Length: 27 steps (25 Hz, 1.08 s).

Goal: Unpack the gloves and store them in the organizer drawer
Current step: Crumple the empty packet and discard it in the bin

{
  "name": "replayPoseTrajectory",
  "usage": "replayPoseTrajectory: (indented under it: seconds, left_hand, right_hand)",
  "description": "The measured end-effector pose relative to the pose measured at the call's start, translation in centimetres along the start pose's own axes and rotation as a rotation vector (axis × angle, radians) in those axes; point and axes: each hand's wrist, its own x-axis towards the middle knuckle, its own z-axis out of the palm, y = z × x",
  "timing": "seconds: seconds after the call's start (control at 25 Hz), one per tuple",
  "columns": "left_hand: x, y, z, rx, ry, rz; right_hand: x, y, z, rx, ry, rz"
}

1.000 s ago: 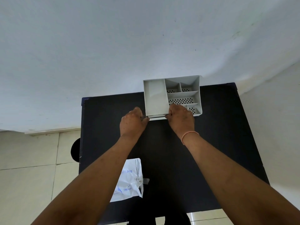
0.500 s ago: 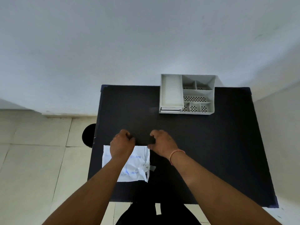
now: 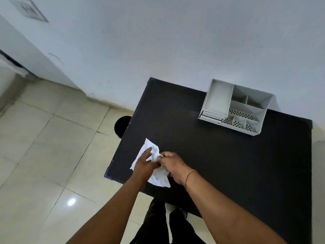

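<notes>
At the near left corner of the black table [image 3: 219, 164], both hands are on the white glove packet [image 3: 159, 176]. The left hand [image 3: 143, 163] lies over its left part with fingers loosely spread on the plastic. The right hand [image 3: 173, 164] pinches the crumpled top of the packet between thumb and fingers. The packet is blurred, so its print is not readable. Well apart, at the far right of the table, stands the white organizer [image 3: 233, 106], its drawer [image 3: 211, 117] at the front left.
</notes>
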Motion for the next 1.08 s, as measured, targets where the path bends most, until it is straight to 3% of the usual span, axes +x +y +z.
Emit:
replayPoseTrajectory:
  seconds: [0.16, 0.24, 0.36, 0.4, 0.56, 0.68, 0.84, 0.92, 1.08]
  left_hand:
    - [-3.5, 1.6, -2.2, -0.397, -0.085, 0.038]
    - [-4.6, 3.1, -4.1, -0.387, -0.011, 0.064]
    - [-4.8, 4.0, -8.1, -0.368, 0.16, 0.039]
    - [-4.7, 4.3, -9.6, -0.436, 0.168, 0.011]
    - [-3.4, 4.3, -17.1, -0.576, 0.127, -0.055]
    - [-0.9, 3.8, -23.3, -0.522, 0.195, -0.076]
    - [3.4, 3.6, -30.9, -0.483, 0.03, -0.085]
    - [5.7, 4.2, -34.3, -0.538, -0.072, -0.056]
    - [8.1, 6.9, -37.7, -0.619, -0.324, -0.013]
  right_hand:
    - [-2.0, -2.5, 0.6, 0.41, -0.229, 0.008]
    - [-3.2, -4.3, 2.2, 0.343, -0.173, -0.02]
    - [-4.6, -6.7, 5.6, -0.052, 0.062, -0.189]
    - [-4.7, -7.3, 6.7, -0.094, 0.063, -0.23]
    - [-3.5, -9.7, 12.5, 0.024, -0.142, -0.179]
    - [-0.6, -11.1, 18.9, 0.073, -0.117, -0.203]
    - [3.1, -13.1, 25.9, 0.284, -0.165, -0.234]
    - [5.1, -13.8, 28.7, 0.149, -0.112, -0.294]
    - [7.7, -14.0, 32.7, -0.458, 0.308, -0.488]
